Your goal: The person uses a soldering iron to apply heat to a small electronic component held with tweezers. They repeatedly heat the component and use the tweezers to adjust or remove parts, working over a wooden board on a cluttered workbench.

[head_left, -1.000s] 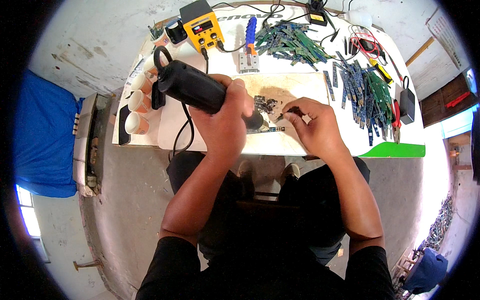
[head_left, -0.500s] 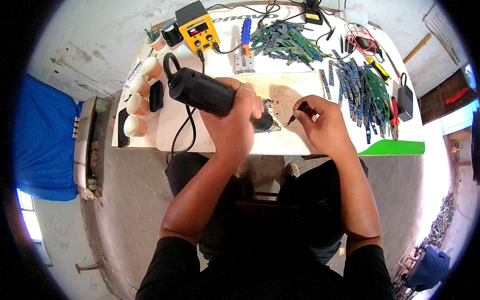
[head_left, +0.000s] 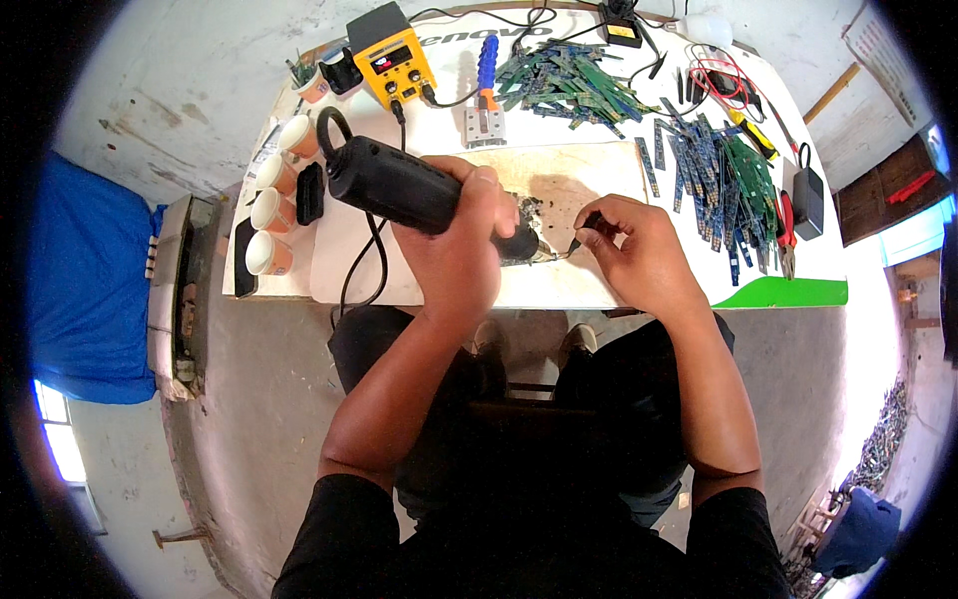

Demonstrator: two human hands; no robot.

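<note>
My left hand is wrapped round the thick black body of a hot air gun, whose nozzle end points right and down at the worktop. A cord loops from its back end. My right hand pinches dark tweezers, with the tips low beside the nozzle. A small thin strip, apparently a circuit board piece, lies by the tips; its details are too small to make out. Beneath both hands is a tan, scorched work board. The gun and left hand hide part of it.
A yellow hot air station stands at the back left, near several paper cups. Piles of narrow circuit board strips lie at the back and right. Red-handled pliers and a black adapter sit at the right edge.
The hot air gun and my left hand have shifted slightly left. My right hand has edged left and down with the tweezers, their tips now nearer the small strip.
</note>
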